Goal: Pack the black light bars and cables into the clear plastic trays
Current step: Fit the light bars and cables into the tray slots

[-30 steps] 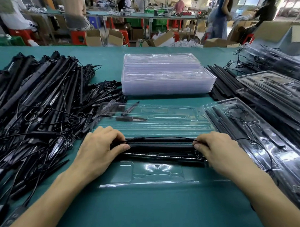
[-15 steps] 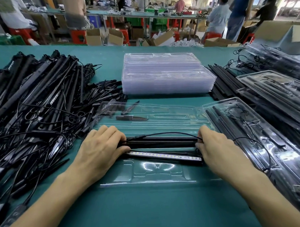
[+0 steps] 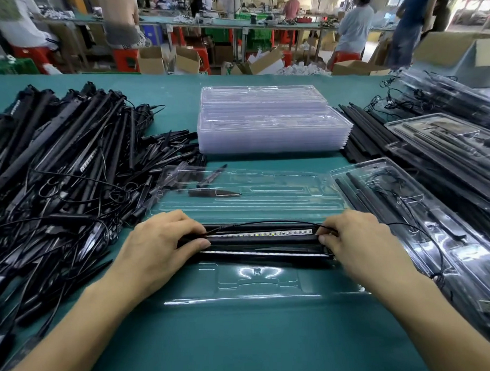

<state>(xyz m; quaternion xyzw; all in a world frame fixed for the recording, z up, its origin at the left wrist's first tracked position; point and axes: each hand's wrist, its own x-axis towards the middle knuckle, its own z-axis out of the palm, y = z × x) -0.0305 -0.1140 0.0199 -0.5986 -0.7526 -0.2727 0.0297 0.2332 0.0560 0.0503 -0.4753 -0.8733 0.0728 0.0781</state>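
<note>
Both hands hold one long black light bar (image 3: 259,234) with a white LED strip: the left hand (image 3: 159,243) curls round its left end, the right hand (image 3: 359,242) round its right end. It lies across the clear moulded plastic tray (image 3: 258,282) near the front edge of the green desk (image 3: 243,338), under a thin black cable (image 3: 267,223).

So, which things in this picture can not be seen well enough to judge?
All in the head view.
Both ends of the light bars: covered by the left hand and right hand, which grip them.
Whether the bars sit fully in the clear tray: glare hides it.
Pile of loose bars: cut off by the left edge.
Print on one bar there: too small to read.
Filled trays: cut off by the right edge.
</note>
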